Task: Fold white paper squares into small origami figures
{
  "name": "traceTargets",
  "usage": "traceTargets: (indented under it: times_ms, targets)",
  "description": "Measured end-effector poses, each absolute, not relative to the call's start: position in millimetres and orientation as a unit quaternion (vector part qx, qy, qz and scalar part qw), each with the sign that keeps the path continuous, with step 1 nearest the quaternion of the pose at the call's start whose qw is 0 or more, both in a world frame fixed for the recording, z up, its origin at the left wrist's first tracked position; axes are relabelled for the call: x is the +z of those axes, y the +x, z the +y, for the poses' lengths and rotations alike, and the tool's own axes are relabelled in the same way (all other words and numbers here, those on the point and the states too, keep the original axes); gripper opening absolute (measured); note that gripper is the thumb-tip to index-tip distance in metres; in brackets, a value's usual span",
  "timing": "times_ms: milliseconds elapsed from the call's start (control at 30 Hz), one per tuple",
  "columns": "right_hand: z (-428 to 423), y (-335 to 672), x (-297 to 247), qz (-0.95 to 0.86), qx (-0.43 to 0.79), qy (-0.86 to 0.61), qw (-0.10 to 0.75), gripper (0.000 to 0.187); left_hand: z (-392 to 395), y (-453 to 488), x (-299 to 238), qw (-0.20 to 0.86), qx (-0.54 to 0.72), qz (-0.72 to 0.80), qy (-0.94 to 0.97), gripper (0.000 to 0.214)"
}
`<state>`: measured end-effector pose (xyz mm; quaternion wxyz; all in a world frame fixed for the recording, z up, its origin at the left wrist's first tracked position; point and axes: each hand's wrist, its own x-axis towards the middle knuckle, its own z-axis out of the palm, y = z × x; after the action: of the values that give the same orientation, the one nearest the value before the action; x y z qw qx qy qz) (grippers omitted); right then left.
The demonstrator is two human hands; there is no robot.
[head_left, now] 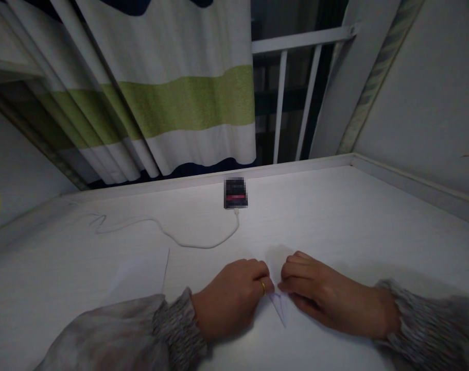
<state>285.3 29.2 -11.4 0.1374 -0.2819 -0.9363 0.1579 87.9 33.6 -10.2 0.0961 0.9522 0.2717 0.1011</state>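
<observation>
**Left hand [232,299] and right hand [330,296] at a folded paper [279,308]**

The folded paper lies on the white bench [392,216] between the two sets of fingers, its narrow, pointed end showing just below them, toward the person. The left hand comes in with its back upward, knuckles bent and fingers curled together against the paper's left side; a gold ring [263,287] circles one of them. The right hand is turned in from the opposite side, its fingers bent and held close together, tips at the paper's right side. A small gap parts the two hands. Whether either set pinches the paper or merely presses on it cannot be told, as the undersides are hidden. Both wrists lie low, in gathered grey cuffs [180,322].

Left of the left fingers, well apart, a flat white sheet [141,273] lies partly behind the sleeve. Beyond the fingers is a dark, blurred device [235,191] with a red stripe; a white cable [203,247] curves from it leftward. Farther beyond hangs a striped curtain [188,103], beside a white railing [306,39].
</observation>
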Motion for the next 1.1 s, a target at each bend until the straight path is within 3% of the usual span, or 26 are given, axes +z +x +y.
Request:
traceTargets:
  times_ms: [333, 1100]
  targets:
    - [31.3, 289.3, -4.5, -0.929, 0.200, -0.291, 0.106, 0.022, 26.3, 87.2, -4.0, 0.090, 0.054, 0.281, 0.954, 0.022]
    - [34.3, 299.4, -2.6, -0.942, 0.189, -0.268, 0.073, 0.029, 27.6, 80.8, -10.2, 0.188, 0.109, 0.371, 0.903, 0.017]
